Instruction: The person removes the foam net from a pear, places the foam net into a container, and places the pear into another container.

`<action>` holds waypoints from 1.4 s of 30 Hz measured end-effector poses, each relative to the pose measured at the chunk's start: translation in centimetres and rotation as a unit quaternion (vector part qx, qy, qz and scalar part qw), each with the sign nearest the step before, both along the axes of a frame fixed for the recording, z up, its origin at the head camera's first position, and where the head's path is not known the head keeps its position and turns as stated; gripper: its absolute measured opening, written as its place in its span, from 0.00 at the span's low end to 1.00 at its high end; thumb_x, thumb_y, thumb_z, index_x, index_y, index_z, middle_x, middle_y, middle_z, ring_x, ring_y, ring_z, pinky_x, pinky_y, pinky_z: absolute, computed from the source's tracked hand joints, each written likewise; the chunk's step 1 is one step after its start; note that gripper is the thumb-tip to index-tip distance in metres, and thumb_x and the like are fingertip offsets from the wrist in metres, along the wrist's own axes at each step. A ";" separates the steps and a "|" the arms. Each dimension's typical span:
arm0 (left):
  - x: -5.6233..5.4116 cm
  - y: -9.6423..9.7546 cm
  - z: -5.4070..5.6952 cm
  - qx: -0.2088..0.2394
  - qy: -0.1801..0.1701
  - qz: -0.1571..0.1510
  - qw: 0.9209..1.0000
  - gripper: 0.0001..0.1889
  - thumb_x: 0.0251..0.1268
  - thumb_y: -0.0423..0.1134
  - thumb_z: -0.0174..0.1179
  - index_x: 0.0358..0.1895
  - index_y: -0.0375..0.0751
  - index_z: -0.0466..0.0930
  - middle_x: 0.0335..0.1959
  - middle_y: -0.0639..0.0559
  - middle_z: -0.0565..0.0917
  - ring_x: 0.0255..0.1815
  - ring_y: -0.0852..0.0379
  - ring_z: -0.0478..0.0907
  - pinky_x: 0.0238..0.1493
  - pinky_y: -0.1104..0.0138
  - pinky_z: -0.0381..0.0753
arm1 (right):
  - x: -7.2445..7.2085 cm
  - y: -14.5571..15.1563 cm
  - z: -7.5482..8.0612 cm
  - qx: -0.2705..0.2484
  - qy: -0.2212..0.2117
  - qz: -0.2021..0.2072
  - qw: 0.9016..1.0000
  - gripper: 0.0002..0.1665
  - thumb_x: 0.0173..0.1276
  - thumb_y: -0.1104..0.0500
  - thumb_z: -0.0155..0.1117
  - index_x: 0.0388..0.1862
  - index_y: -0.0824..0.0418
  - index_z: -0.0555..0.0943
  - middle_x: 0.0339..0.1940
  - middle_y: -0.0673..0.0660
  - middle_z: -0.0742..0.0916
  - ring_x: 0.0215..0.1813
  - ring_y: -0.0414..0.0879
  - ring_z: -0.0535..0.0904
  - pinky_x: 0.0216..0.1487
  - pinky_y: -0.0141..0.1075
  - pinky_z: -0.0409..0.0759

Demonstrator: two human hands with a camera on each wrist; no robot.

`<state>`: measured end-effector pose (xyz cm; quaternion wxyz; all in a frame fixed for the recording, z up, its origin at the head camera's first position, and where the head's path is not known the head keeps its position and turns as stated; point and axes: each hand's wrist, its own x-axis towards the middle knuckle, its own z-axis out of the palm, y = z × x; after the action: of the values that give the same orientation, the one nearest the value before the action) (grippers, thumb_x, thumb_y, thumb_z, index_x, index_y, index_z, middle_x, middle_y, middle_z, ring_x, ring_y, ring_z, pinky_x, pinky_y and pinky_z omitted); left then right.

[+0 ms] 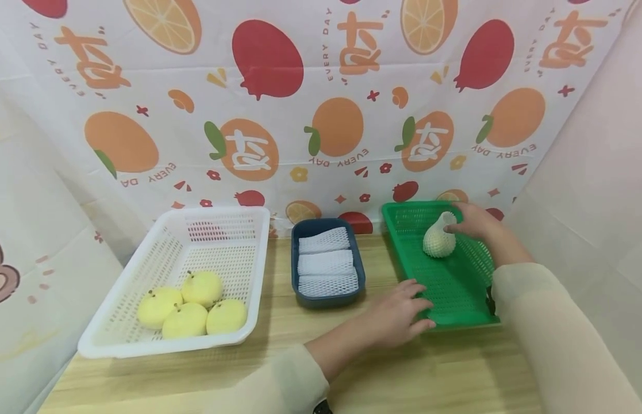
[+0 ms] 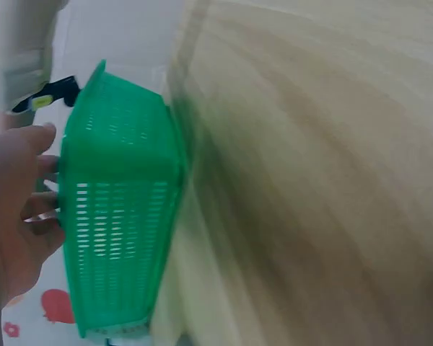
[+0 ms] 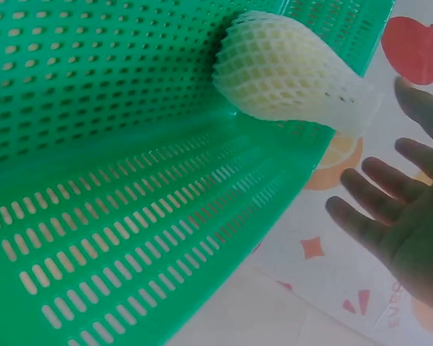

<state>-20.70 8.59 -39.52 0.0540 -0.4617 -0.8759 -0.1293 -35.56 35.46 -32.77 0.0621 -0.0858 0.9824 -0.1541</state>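
A pale yellow fruit in a white foam net sleeve (image 1: 438, 240) stands inside the green basket (image 1: 447, 296) at the right, the sleeve's loose end upward. Beside that end is my right hand (image 1: 473, 221); in the right wrist view the hand (image 3: 411, 209) has its fingers spread, apart from the netted fruit (image 3: 281, 68). My left hand (image 1: 398, 315) is at the basket's near left corner, fingers spread and loosely bent. The left wrist view puts its fingertips at the basket's rim (image 2: 68, 245); whether they touch it I cannot tell.
At the left, a white basket (image 1: 258, 276) holds several yellow pears (image 1: 203, 288). Between the baskets, a dark blue container (image 1: 328, 301) holds stacked white foam net sleeves (image 1: 326, 263). A fruit-print cloth (image 1: 279, 126) hangs behind the wooden table (image 1: 279, 345).
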 end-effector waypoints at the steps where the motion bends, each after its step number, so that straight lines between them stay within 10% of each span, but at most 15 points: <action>1: 0.1 0.0 -0.2 0.001 0.003 0.000 1.000 0.20 0.75 0.53 0.52 0.61 0.49 0.79 0.69 0.47 0.73 0.74 0.49 0.64 0.74 0.65 0.62 | -0.2 -0.1 0.0 0.004 -0.005 0.000 1.000 0.47 0.68 0.51 0.63 0.75 0.74 0.55 0.72 0.79 0.62 0.71 0.75 0.57 0.67 0.67 0.60; 10: 0.8 0.4 -0.7 0.013 0.021 0.017 1.000 0.15 0.73 0.50 0.55 0.56 0.51 0.83 0.65 0.50 0.77 0.71 0.52 0.68 0.72 0.67 0.65 | -1.6 -0.4 -1.3 0.015 -0.058 -0.008 0.998 0.41 0.68 0.58 0.63 0.72 0.75 0.59 0.69 0.79 0.66 0.69 0.75 0.61 0.67 0.65 0.64; 26: 1.8 0.9 -1.3 0.055 0.016 0.020 0.998 0.14 0.74 0.50 0.54 0.56 0.54 0.82 0.66 0.53 0.76 0.74 0.54 0.64 0.73 0.68 0.62 | -1.7 0.0 -2.0 0.056 -0.020 -0.005 0.998 0.17 0.67 0.63 0.63 0.48 0.77 0.81 0.48 0.74 0.84 0.51 0.66 0.80 0.50 0.56 0.80; 36: 0.8 0.1 -1.3 0.061 -0.037 0.044 0.996 0.16 0.75 0.49 0.53 0.59 0.55 0.81 0.70 0.54 0.72 0.76 0.54 0.61 0.72 0.66 0.63 | -1.9 -2.0 0.5 0.052 0.039 0.039 0.997 0.14 0.64 0.64 0.65 0.46 0.73 0.81 0.45 0.69 0.84 0.42 0.58 0.78 0.43 0.49 0.79; 42: 0.4 -0.4 -1.1 0.110 -0.122 0.052 0.985 0.22 0.75 0.49 0.53 0.68 0.52 0.72 0.74 0.54 0.66 0.75 0.56 0.63 0.69 0.64 0.69 | 0.7 -3.4 4.0 0.038 0.080 0.059 0.994 0.09 0.68 0.60 0.63 0.29 0.64 0.81 0.26 0.58 0.82 0.28 0.49 0.72 0.29 0.40 0.71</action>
<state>-20.25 8.21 -40.57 0.0037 -0.3875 -0.8793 -0.2770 -34.87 32.11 -28.81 -0.0051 -0.1529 0.9826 -0.1054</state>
